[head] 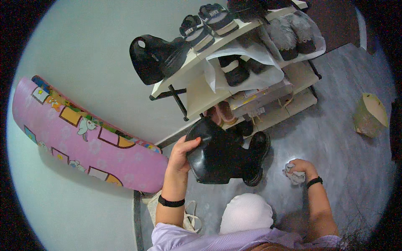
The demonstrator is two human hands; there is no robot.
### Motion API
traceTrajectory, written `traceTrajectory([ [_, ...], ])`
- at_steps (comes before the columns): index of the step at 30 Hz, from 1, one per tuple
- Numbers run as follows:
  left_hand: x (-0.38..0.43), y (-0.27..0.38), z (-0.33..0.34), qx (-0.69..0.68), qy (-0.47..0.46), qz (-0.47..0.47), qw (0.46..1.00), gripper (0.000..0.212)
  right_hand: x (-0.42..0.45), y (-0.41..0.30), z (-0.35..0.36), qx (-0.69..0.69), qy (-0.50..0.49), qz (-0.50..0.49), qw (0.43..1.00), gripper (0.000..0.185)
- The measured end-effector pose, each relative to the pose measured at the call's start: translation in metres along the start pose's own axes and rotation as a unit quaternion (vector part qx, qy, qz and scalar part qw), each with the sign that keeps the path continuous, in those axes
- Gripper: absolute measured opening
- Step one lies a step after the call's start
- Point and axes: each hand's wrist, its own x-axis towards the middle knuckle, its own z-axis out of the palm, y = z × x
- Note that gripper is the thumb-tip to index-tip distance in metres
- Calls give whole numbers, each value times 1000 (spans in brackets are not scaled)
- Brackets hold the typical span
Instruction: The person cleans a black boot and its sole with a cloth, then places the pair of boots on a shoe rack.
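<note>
My left hand (183, 153) grips a glossy black boot (213, 153) by the upper edge of its shaft, thumb on the outer face. The boot is tilted on its side, and its thick black sole faces right. Off to the right, a crumpled whitish cloth or tissue (296, 178) is bunched in my right hand (301, 168), low over the grey floor and apart from the boot. Some of the fingers of each hand are hidden. My knee (246, 213), covered in white fabric, shows below the boot.
A white shoe rack (204, 100) with black legs stands ahead, bearing another black boot (149, 59), Nike slides (220, 20), bagged fur-trimmed boots (290, 37) and pink shoes (220, 113). A rolled pink mat (94, 141) leans left. A greenish container (370, 116) stands right; a cream bag (152, 207) lies lower left.
</note>
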Motion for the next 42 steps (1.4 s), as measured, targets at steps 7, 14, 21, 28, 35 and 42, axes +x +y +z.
traceTrajectory([
  [7,-22,17,-37,22,55,-16,998,30,14,-21,23,-59,-33,-6,998,38],
  [14,-24,-24,-102,17,136,-33,990,26,43,-6,37,-55,-8,-10,998,44],
  [21,-13,-81,-133,36,166,-89,981,27,40,-29,21,-46,-30,-18,998,39],
  [28,-11,-116,-154,34,179,-108,977,32,50,-16,21,-82,-45,-40,995,40],
  [35,-26,-117,-170,43,249,-130,959,26,52,-18,22,-76,-37,-39,996,40],
  [42,-36,-163,-222,-53,304,-145,940,27,59,-4,26,-72,-22,-60,995,41],
])
